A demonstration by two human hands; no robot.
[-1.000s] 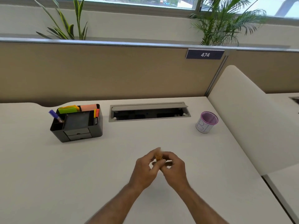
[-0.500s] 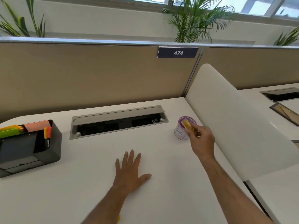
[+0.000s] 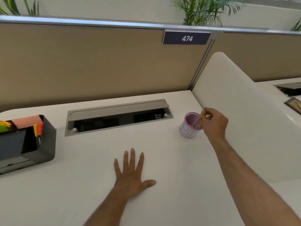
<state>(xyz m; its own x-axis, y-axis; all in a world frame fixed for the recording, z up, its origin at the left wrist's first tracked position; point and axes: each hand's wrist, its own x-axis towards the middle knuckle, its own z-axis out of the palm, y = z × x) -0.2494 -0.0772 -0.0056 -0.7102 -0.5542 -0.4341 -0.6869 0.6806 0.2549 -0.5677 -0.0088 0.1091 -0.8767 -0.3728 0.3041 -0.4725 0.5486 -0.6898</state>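
Moved: right hand (image 3: 215, 123), from 5 o'clock of cup (image 3: 187, 133) to its 3 o'clock rim; fingertips pinch orange item (image 3: 203, 113) above that rim. Left hand (image 3: 132, 175): unmoved, flat on desk (image 3: 81, 185), fingers spread. Organizer (image 3: 40, 144): desk's 9 o'clock.

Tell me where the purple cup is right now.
Head view: the cup stands on the desk, right side, between the cable tray and the white divider; the right hand pinches a gold piece at its rim.
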